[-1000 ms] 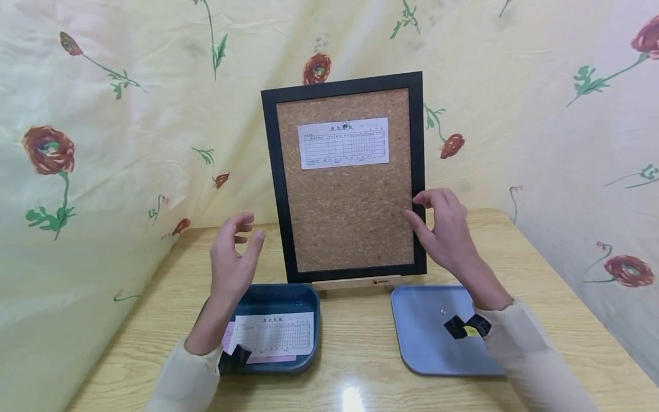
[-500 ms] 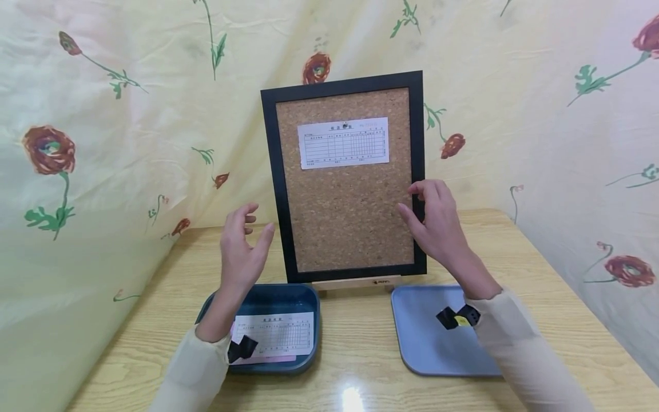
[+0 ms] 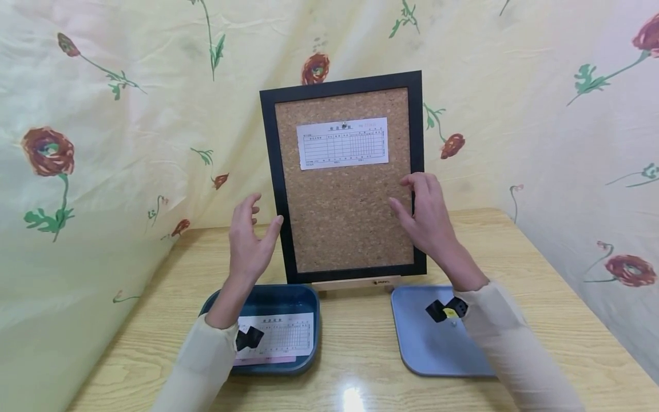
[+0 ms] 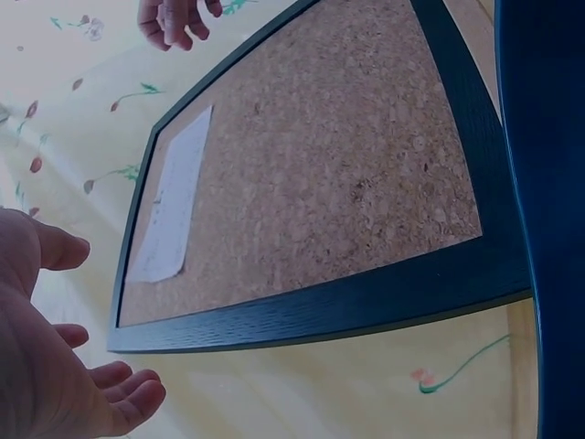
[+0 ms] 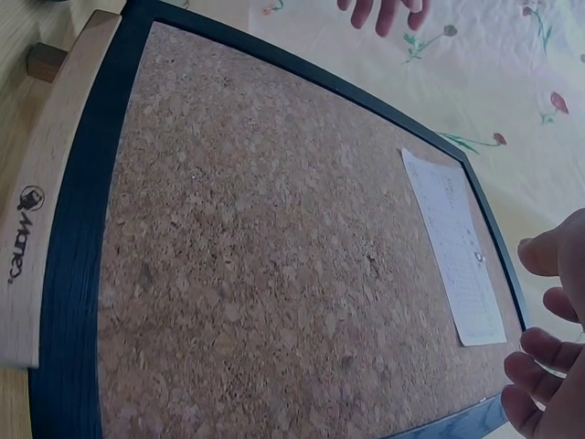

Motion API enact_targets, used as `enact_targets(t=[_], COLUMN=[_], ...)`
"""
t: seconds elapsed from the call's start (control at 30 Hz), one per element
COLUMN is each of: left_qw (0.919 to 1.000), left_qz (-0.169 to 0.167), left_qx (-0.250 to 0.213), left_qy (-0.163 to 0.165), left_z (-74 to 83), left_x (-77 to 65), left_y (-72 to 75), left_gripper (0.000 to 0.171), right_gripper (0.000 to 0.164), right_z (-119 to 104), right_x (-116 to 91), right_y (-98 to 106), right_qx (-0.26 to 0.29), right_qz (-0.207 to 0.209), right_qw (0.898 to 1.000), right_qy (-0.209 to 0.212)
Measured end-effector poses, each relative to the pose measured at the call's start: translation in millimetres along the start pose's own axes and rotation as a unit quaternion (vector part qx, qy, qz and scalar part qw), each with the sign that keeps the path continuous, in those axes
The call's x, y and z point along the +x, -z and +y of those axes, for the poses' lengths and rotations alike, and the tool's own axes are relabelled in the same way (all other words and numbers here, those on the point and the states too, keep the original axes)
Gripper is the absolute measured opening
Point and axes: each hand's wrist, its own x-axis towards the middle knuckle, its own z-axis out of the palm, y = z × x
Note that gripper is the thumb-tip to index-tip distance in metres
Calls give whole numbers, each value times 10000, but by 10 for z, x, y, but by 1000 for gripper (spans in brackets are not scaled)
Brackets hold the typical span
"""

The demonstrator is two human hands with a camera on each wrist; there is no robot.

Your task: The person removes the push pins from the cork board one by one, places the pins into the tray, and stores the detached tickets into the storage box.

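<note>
A black-framed cork board (image 3: 350,223) leans upright on a wooden stand (image 3: 356,282). Near its top hangs a white printed slip (image 3: 342,144), fixed by a small pushpin (image 3: 344,125) at its upper edge. My left hand (image 3: 251,240) hovers by the board's left edge, fingers loosely bent and nothing between them. On the other side my right hand (image 3: 428,214) is raised in front of the right edge, thumb and fingers apart, also holding nothing. In the right wrist view the right fingers (image 5: 539,352) show near the slip's end of the board.
A dark blue tray (image 3: 315,343) at the front left holds a printed slip (image 3: 288,335) over a pink sheet (image 3: 265,360). A lighter blue tray (image 3: 419,343) at the front right holds a small clear pin (image 3: 453,324). Floral cloth (image 3: 154,103) hangs behind the table (image 3: 355,343).
Both hands have risen and moved inward, the left to the right and the right to the left, closer to the board. Slip, board and trays stay in place.
</note>
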Motion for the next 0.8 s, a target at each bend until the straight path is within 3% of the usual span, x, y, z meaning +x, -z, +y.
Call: enact_targets(t=[0.5,0.8], left_qw=[9999,9994], left_qz=[80,13], left_qx=[46,130], left_qy=[-69,-310], left_z=[-95,-105], left_x=[106,187], left_y=[-117,-184], left_gripper=[59,61], right_gripper=[36,37], right_z=[-46,-60], right_x=[111,160], right_y=[-110,-153], right_qx=[86,192], right_qz=[138,147], right_qw=[9997,9994], right_qy=[167,259])
